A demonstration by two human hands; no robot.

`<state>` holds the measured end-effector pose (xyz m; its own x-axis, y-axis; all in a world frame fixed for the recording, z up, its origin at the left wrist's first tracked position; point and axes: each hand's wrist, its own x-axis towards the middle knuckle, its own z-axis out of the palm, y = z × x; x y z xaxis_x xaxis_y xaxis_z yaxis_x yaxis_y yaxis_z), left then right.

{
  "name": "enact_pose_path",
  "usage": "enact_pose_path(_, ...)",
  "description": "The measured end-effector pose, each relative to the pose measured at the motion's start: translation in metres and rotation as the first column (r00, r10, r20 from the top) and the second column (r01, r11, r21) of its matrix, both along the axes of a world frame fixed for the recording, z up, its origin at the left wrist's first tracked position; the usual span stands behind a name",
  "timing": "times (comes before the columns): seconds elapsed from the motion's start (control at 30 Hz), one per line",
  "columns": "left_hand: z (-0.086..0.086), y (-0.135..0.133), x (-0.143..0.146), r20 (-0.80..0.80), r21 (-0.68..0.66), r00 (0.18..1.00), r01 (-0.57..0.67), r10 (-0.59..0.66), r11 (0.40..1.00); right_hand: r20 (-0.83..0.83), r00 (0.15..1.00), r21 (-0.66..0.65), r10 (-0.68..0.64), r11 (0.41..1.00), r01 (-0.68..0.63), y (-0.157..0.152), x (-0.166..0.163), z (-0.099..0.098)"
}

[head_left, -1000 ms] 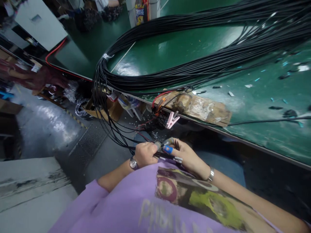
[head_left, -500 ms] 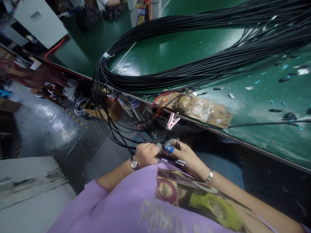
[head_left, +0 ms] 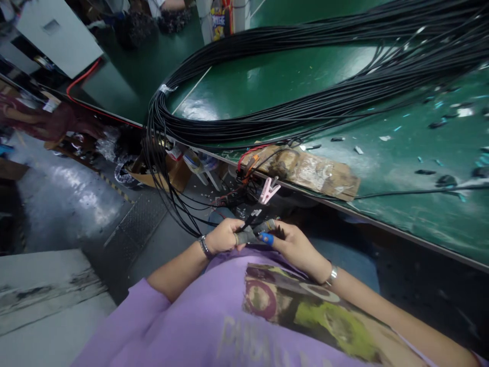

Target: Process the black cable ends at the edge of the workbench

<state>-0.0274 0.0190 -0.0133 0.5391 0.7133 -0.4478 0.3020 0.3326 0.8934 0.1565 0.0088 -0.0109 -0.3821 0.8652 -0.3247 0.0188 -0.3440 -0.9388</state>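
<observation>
In front of my purple shirt, my left hand [head_left: 224,236] is closed round several black cables [head_left: 185,216] that hang down from the bench. Light-coloured cable ends [head_left: 255,213] stick up above its fingers. Close against it, my right hand [head_left: 300,251] is pinched, its thumb and forefinger meeting at the left fingertips. Small dark pieces [head_left: 281,232] show between the right fingers; their kind is not clear. Grey wrapping covers some fingertips, and a blue cover [head_left: 266,238] sits on the right thumb.
A large coil of black cable [head_left: 237,125] lies on the green bench [head_left: 397,219]. At the bench edge are a worn wooden block [head_left: 317,173], a pink clip [head_left: 269,190] and red and orange wires. Cable scraps lie at right; a cardboard box [head_left: 178,176] stands below.
The light-coloured cable ends, formerly below my right hand, now point up above my left fingers. My left hand has turned and shifted slightly left; the right has stayed nearly in place.
</observation>
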Motion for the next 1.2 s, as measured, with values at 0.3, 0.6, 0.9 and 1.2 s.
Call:
enact_pose_path(0.3,0.004,-0.016,0.007,-0.074,0.39,0.979,-0.147,0.19,0.909,-0.072,0.986,-0.198,-0.153,0.971,0.136,-0.004,-0.004,0.0)
enact_pose_path(0.6,0.001,-0.017,0.01,-0.21,0.491,0.95,-0.103,0.233,0.865,0.009,0.991,-0.146,-0.136,0.98,0.136,-0.003,-0.003,0.006)
enact_pose_path(0.9,-0.003,-0.021,0.011,-0.265,0.522,0.93,-0.085,0.256,0.849,-0.234,0.963,-0.526,-0.136,0.85,-0.008,0.0,-0.008,-0.006)
enact_pose_path(1.2,0.005,-0.018,0.009,-0.068,0.304,0.949,-0.275,0.308,0.912,-0.135,0.973,-0.333,-0.187,0.934,0.133,-0.005,-0.006,-0.009)
